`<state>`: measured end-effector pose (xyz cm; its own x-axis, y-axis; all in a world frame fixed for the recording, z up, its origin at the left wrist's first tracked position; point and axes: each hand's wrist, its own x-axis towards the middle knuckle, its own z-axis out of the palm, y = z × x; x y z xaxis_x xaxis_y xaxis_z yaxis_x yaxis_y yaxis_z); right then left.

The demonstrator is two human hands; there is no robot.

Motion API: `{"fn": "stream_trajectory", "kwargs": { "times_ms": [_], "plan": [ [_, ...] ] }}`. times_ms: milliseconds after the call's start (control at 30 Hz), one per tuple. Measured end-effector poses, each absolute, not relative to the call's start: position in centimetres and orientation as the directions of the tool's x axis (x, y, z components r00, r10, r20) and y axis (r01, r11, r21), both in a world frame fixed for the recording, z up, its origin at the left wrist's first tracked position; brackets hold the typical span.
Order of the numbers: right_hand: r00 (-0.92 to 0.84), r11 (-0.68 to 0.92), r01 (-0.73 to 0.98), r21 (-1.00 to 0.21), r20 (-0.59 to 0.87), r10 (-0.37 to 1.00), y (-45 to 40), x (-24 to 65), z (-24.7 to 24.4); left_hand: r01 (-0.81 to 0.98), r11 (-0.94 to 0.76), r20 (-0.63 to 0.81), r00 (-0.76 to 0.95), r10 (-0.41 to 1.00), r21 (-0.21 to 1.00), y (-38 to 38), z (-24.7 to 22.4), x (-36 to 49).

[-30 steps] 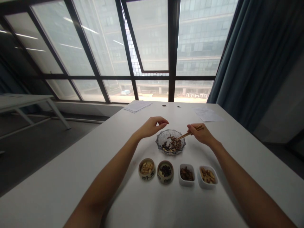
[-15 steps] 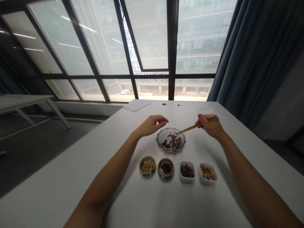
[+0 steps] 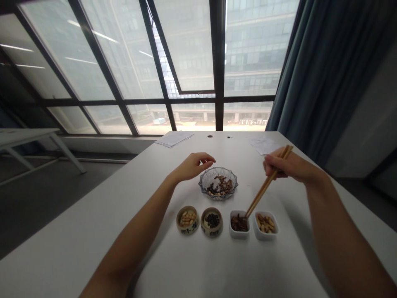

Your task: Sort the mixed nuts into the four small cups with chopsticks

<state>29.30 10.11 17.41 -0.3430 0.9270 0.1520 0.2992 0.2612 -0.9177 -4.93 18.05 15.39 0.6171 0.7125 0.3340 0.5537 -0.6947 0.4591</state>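
My right hand point(image 3: 288, 163) grips a pair of wooden chopsticks point(image 3: 263, 189), slanting down to the left. Their tips are at the right inner edge of a small white square dish point(image 3: 239, 234) holding dark brown strips point(image 3: 238, 224). Whether anything is between the tips I cannot tell. Beside the rim of a clear glass bowl point(image 3: 206, 177) hovers my left hand point(image 3: 194, 166), its fingers loosely bent, thumb apart, holding nothing. Mixed brown, black and pale pieces point(image 3: 223, 185) lie in the bowl.
Left of the square dish stand two round cups, one with peanuts point(image 3: 187, 218), one with dark pieces point(image 3: 212, 220). To its right, another white dish holds tan pieces point(image 3: 266, 224). Papers point(image 3: 174, 138) lie on the white table point(image 3: 102, 223); windows and a blue curtain point(image 3: 297, 78) stand behind.
My right hand has carried the chopsticks from the glass bowl down to the dish of dark brown strips, tilting them steeper. My left hand stays beside the bowl; the view has shifted slightly.
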Motion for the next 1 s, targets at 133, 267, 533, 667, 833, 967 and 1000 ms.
{"fn": "stream_trajectory", "kwargs": {
  "times_ms": [133, 267, 533, 667, 833, 967, 1000],
  "plan": [
    [-0.375, 0.182, 0.336, -0.924, 0.046, 0.926, 10.7, 28.4, 16.9, 0.557, -0.691, 0.332, 0.614, 0.716, 0.461, 18.0, 15.4, -4.9],
    [-0.411, 0.179, 0.330, -0.927, 0.030, 0.911, 11.1, 28.7, 16.6, 0.560, -0.688, 0.335, 0.608, 0.720, 0.462, 17.9, 15.6, -5.0],
    [-0.253, 0.357, 0.237, -0.904, 0.297, 0.921, 11.8, 28.9, 16.3, 0.551, -0.696, 0.335, 0.618, 0.711, 0.460, 18.0, 15.4, -5.1],
    [-0.069, 0.407, 0.323, -0.854, 0.408, 0.910, 13.7, 28.3, 14.9, 0.544, -0.700, 0.327, 0.629, 0.705, 0.462, 17.9, 15.3, -4.9],
    [-0.025, 0.413, 0.384, -0.826, 0.438, 0.899, 15.6, 27.7, 12.8, 0.533, -0.706, 0.320, 0.643, 0.696, 0.466, 17.9, 15.1, -4.8],
    [-0.059, 0.422, 0.407, -0.810, 0.438, 0.897, 16.3, 26.7, 11.4, 0.531, -0.705, 0.312, 0.647, 0.695, 0.470, 17.9, 15.1, -4.8],
    [-0.070, 0.421, 0.411, -0.809, 0.433, 0.899, 16.4, 26.3, 11.1, 0.530, -0.704, 0.310, 0.648, 0.696, 0.472, 17.9, 15.1, -4.9]
  ]
}}
